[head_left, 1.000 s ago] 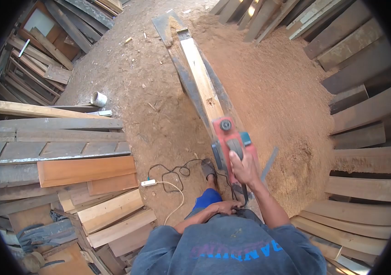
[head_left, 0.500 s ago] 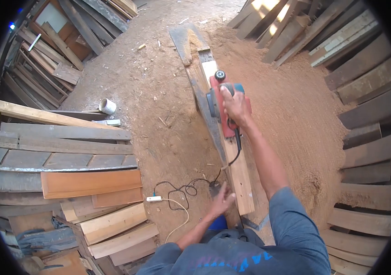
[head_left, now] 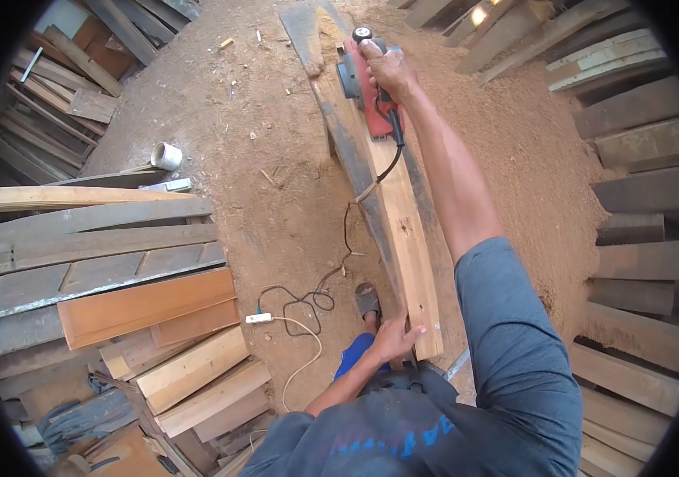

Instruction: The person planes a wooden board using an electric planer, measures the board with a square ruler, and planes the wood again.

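My right hand (head_left: 389, 70) is wrapped around the handle of a red electric planer (head_left: 373, 115), my arm stretched far forward. The planer sits on the far part of a long pale wooden beam (head_left: 404, 230) and hides that end. The beam lies lengthwise on a narrow, dusty workbench (head_left: 298, 40). From the planer's rear a black cord (head_left: 391, 163) trails over the beam and down the bench's left side. At the near end, my left hand (head_left: 393, 339) rests against the beam's left edge with its fingers extended, gripping nothing.
Stacked boards (head_left: 148, 306) fill the left side, and planks (head_left: 642, 199) line the right. Sawdust (head_left: 506, 151) covers the floor right of the bench. A white extension socket (head_left: 259, 318) and looped cord lie left of my foot (head_left: 367, 300). Farther off lies a white bucket (head_left: 167, 156).
My right hand has pushed the planer forward along the beam, drawing the cord with it. My left hand has moved from beside the beam onto its near left edge.
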`<state>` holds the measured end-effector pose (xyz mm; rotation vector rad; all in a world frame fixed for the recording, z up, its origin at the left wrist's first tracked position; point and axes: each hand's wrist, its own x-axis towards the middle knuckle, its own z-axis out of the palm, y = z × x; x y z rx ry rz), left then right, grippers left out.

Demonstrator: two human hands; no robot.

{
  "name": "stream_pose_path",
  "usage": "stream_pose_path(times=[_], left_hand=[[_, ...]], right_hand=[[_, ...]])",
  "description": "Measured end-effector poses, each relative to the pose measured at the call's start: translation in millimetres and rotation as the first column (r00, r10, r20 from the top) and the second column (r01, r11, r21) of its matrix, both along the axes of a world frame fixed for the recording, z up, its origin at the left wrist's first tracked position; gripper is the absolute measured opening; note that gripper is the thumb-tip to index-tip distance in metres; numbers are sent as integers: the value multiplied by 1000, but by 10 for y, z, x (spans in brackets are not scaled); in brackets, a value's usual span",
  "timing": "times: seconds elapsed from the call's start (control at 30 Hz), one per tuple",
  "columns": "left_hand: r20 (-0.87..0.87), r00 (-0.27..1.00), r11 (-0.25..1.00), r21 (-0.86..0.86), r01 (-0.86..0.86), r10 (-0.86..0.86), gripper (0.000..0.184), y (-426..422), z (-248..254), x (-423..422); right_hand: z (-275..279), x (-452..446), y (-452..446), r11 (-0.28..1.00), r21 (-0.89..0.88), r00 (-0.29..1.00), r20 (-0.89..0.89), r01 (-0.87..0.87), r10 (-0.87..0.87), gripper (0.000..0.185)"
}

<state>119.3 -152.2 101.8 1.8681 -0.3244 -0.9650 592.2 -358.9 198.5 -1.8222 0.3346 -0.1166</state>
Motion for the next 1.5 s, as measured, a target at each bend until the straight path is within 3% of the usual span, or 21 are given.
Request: stream_pose_path(times=[0.13, 0.27, 0.37, 0.4, 0.43, 0.5, 0.57, 0.67, 0.73, 0.8, 0.83, 0.9, 0.97, 1.03, 1.07, 1.17, 1.2, 1.23, 1.33, 1.43, 1.5], left_hand=[[-70, 997, 999, 1, -39, 39, 96, 1, -42, -8], [27, 999, 997, 73, 25, -27, 98, 67, -259, -140], [294, 950, 993, -21, 117, -106, 93, 271, -736, -589], [92, 989, 993, 3, 114, -114, 75, 342, -532, -688], [-58, 970, 971, 23, 238, -237, 72, 425, -462, -758], [-342, 829, 881, 6, 474, -443, 66, 506, -370, -863], [-319, 855, 891, 64, 450, -409, 63, 637, -394, -1161], [-173, 903, 894, 155, 420, -394, 57, 838, -611, -1605], [-141, 908, 885, 207, 417, -395, 56, 833, -615, -1704], [-181, 864, 851, 165, 498, -470, 57, 705, -401, -1703], [-201, 839, 832, 143, 537, -507, 57, 638, -326, -1694], [-224, 805, 794, 161, 586, -549, 52, 470, -284, -1760], [-309, 728, 744, 89, 662, -612, 52, 284, -203, -1731], [-142, 680, 694, -82, 716, -719, 56, 225, -632, -1934], [-52, 653, 652, -162, 741, -755, 59, 229, -785, -1995], [-331, 549, 634, -261, 728, -767, 63, 173, -368, -1789], [-23, 678, 640, -356, 681, -735, 57, 278, -717, -1911], [-67, 709, 695, -283, 661, -702, 56, 324, -807, -1898], [-230, 818, 848, -80, 524, -527, 54, 472, -678, -1504], [111, 991, 997, -2, 71, -71, 59, 673, -649, -1210], [118, 984, 991, 4, -135, 133, 73, 690, -698, -956]], right_hand=[[288, -703, 160, 994, 98, 994, -99, 53, -43, 48], [251, -1541, 188, 996, 92, 990, -144, 8, 5, 47], [227, -2330, 280, 985, 173, 998, -66, 2, 10, 48], [595, -2709, 348, 995, 102, 975, -217, -19, 41, 46], [610, -3020, 411, 994, 108, 971, -236, -18, 43, 45], [547, -3585, 452, 995, 99, 968, -248, -24, 48, 44], [391, -4157, 470, 997, 66, 972, -227, -47, 60, 44], [202, -5102, 455, 981, 50, 945, -264, -189, 195, 79], [49, -5796, 538, 989, -26, 985, -98, -146, 143, 78], [198, -6322, 598, 995, 3, 989, -111, -97, 96, 61], [397, -6498, 608, 995, 60, 969, -232, -74, 86, 47], [276, -6741, 624, 995, 63, 981, -174, -75, 85, 48], [154, -6702, 636, 998, -3, 991, -118, -65, 64, 49], [97, -6503, 677, 989, -141, 998, -59, -37, 29, 49], [166, -6360, 689, 997, -63, 992, -120, -54, 47, 54], [350, -5702, 666, 992, 100, 962, -256, -71, 95, 67], [325, -5472, 668, 992, 105, 956, -277, -67, 94, 68], [284, -5223, 662, 992, 103, 958, -270, -66, 92, 69], [128, -4433, 643, 996, 75, 980, -187, -55, 68, 64], [56, -3588, 643, 1000, 18, 997, -75, 1, 0, 46], [99, -3016, 623, 1000, 1, 999, -38, 17, -17, 46]])
